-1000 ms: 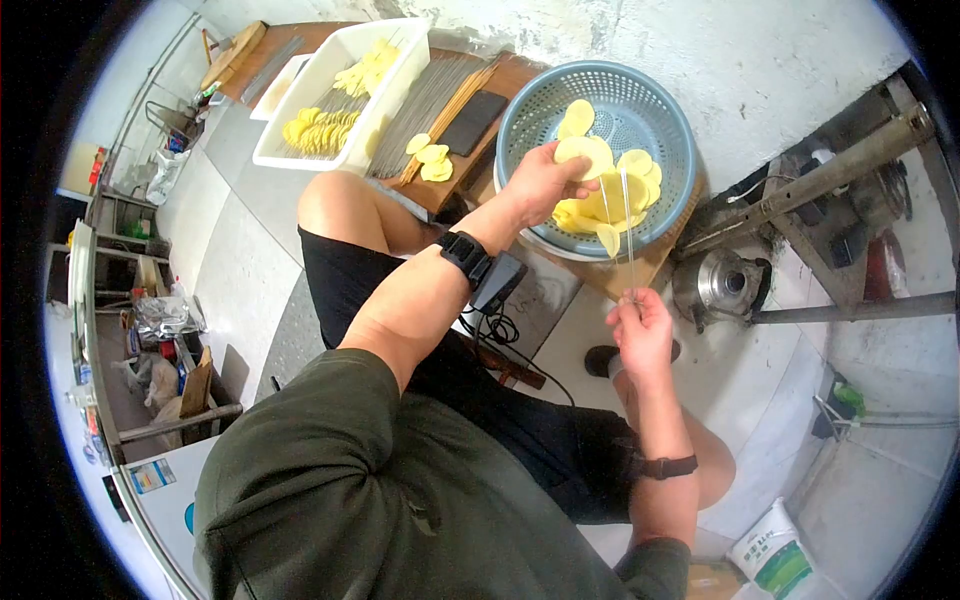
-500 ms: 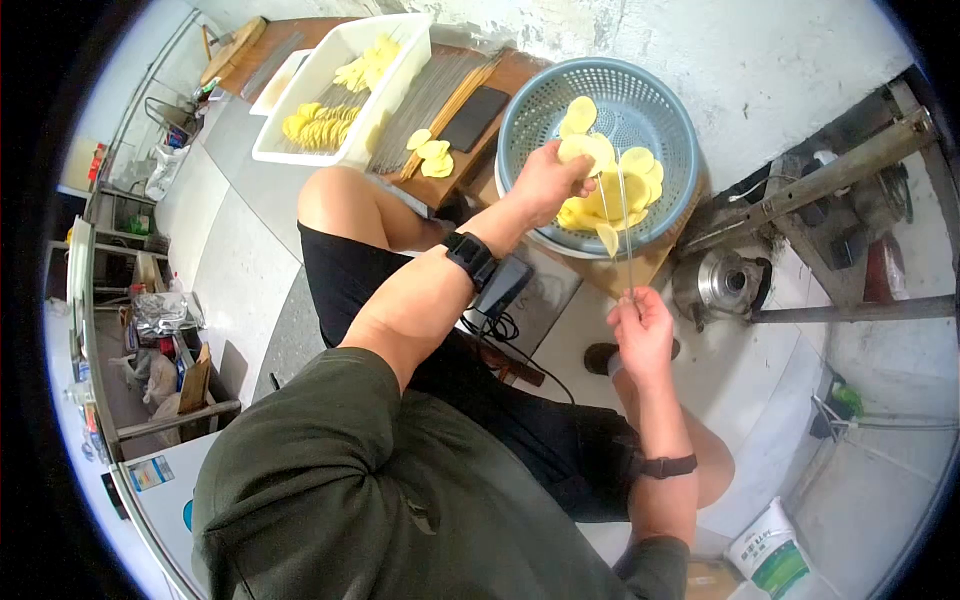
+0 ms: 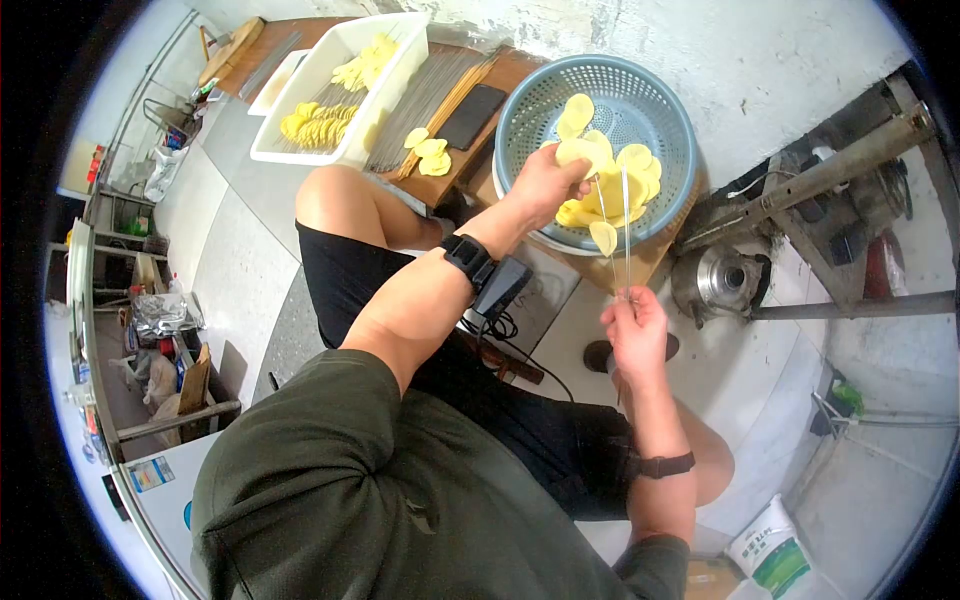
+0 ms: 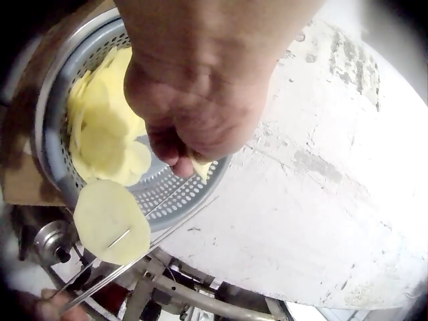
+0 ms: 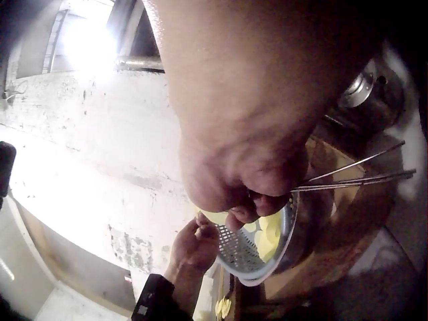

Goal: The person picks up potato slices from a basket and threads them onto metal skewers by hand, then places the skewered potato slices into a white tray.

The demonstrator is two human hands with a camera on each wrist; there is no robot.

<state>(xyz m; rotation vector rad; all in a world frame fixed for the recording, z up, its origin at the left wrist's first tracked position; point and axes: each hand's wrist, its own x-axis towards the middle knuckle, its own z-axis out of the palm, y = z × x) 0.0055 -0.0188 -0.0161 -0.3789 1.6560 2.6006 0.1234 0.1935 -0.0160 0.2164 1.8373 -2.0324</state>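
Observation:
My left hand (image 3: 545, 188) pinches a thin yellow slice (image 3: 580, 152) over the blue-grey colander (image 3: 520, 110). Below it my right hand (image 3: 637, 325) pinches several thin metal skewers (image 3: 627, 235) that point up toward the colander. One skewer stands apart from the others and passes through a round slice (image 4: 112, 222), seen in the left wrist view between the two hands. More slices (image 3: 637, 160) lie in the colander. In the right wrist view, the skewers (image 5: 361, 180) stick out past the curled fingers of my right hand (image 5: 247, 167); the left hand (image 5: 194, 249) is beyond.
Left of the colander, a wooden bench holds a white tray (image 3: 415, 75) of slices, laid-out skewers (image 3: 425, 95), a black phone (image 3: 472, 117) and a few loose slices (image 3: 432, 157). A metal kettle (image 3: 722, 283) and a metal frame (image 3: 800, 200) stand on the right.
The slice on the separate skewer has shifted slightly left and down, away from the other skewers. Both hands keep their grips and have barely moved.

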